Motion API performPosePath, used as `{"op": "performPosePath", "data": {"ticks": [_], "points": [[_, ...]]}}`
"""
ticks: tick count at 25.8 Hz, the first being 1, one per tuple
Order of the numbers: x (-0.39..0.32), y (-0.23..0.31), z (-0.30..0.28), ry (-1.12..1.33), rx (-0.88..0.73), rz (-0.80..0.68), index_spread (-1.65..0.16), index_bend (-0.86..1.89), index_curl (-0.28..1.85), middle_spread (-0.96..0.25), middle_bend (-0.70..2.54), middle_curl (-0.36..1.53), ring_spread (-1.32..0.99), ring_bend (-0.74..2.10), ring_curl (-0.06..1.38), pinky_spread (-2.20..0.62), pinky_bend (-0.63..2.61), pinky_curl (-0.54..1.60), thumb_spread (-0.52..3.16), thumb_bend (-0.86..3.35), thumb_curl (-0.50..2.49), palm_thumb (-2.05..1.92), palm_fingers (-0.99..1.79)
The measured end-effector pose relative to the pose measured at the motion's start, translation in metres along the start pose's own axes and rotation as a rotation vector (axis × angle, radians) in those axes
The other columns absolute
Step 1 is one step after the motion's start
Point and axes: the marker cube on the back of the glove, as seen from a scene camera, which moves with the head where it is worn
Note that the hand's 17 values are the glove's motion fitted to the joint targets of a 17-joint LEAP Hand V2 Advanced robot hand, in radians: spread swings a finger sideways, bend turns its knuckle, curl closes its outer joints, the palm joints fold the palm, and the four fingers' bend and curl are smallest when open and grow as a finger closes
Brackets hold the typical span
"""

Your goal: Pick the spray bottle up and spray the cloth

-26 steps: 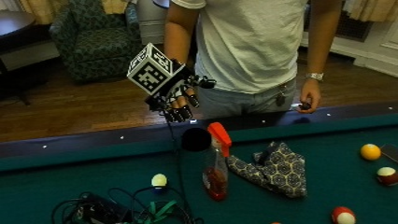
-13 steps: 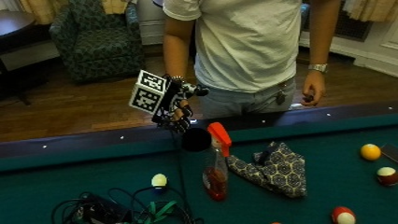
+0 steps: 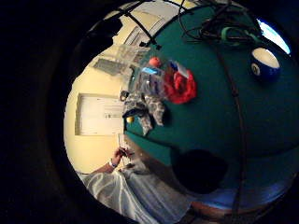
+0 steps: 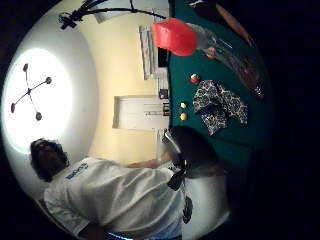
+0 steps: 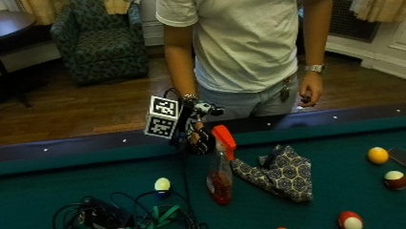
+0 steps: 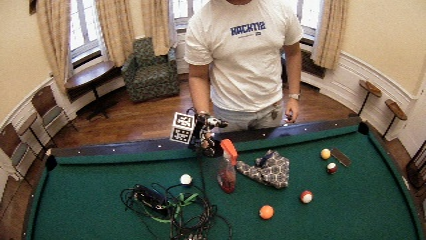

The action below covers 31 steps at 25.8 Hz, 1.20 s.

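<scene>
A clear spray bottle (image 5: 220, 179) with an orange head stands upright on the green pool table (image 5: 101, 176), close to the near rail. A patterned dark cloth (image 5: 279, 171) lies crumpled just beside it. My gloved right hand (image 5: 193, 136) hangs over the rail's inner edge, right next to the orange head, fingers pointing down and loosely curled, holding nothing. In both palm views the spray bottle (image 3: 180, 86) (image 4: 175, 37) is close, with the cloth (image 3: 142, 109) (image 4: 220, 107) beyond it. The wide view shows the hand (image 6: 205, 140) beside the bottle (image 6: 226, 172) and cloth (image 6: 266, 170).
A tangle of black and green cables (image 5: 120, 214) lies on the felt, with a pale ball (image 5: 162, 183) near it. A yellow ball (image 5: 377, 155), a maroon-striped ball (image 5: 394, 179) and a red ball (image 5: 349, 220) sit past the cloth. The person's bare hand (image 5: 309, 93) hangs at the hip.
My gloved hand has come down from above the rail and moved toward the bottle's orange head. Bottle and cloth have stayed put.
</scene>
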Motion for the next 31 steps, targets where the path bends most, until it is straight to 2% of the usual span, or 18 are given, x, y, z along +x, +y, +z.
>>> {"op": "performPosePath", "data": {"ticks": [9, 31], "points": [[0.008, -0.036, 0.014, -0.036, 0.038, 0.037, -0.41, 0.16, 0.27, -0.16, 0.18, 0.32, -0.14, 0.36, 0.30, 0.13, 0.32, 0.33, 1.02, -0.01, 0.32, 0.66, 0.46], [0.020, -0.095, 0.045, -0.077, 0.216, 0.000, -0.39, 0.12, 0.25, -0.18, 0.20, 0.35, -0.18, 0.41, 0.33, 0.04, 0.29, 0.34, 0.94, -0.03, 0.33, 0.66, 0.53]]}}
